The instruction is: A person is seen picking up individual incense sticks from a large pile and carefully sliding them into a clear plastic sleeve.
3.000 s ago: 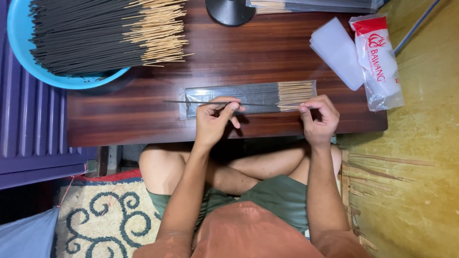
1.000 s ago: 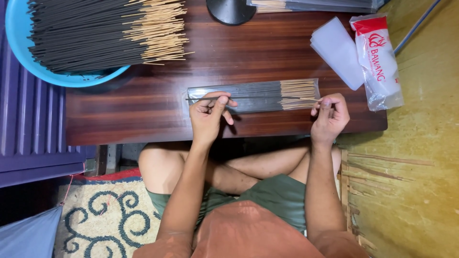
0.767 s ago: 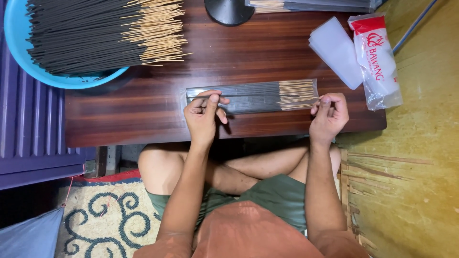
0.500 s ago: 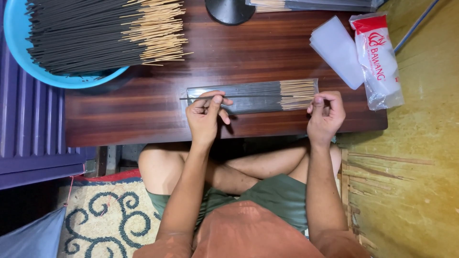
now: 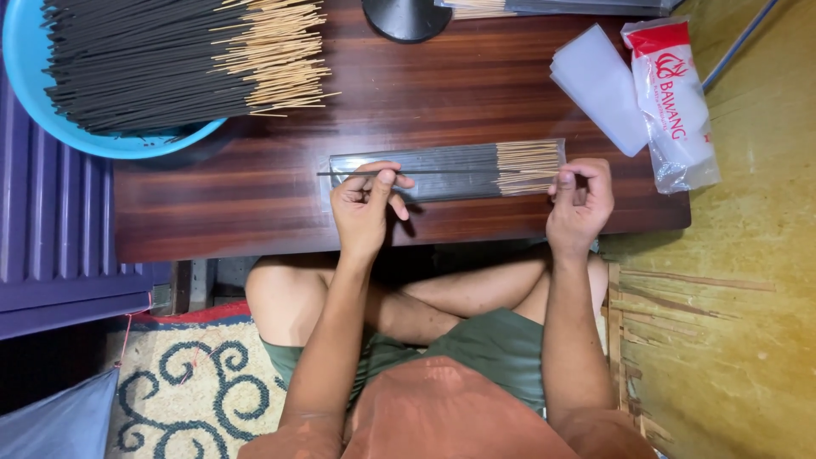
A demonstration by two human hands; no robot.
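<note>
- Dark polished wood forms the low table (image 5: 255,212), which is taken as the landmark for all places below.
- A clear sleeve of incense sticks (image 5: 446,170) is laid lengthwise near the table's front edge, its pale bare ends turned toward the right hand.
- A single incense stick (image 5: 442,172) is held level just above the sleeve.
- The left hand (image 5: 364,208) is pinched on the stick's dark end, thumb and forefinger closed, the other fingers loosely curled.
- The right hand (image 5: 580,204) is closed on the stick's pale end at the sleeve's mouth.
- A blue basin (image 5: 51,127) heaped with loose sticks overhangs the table's far left corner.
- Spare clear sleeves (image 5: 599,85) and a red-topped packet (image 5: 676,93) lie at the table's right end.
</note>
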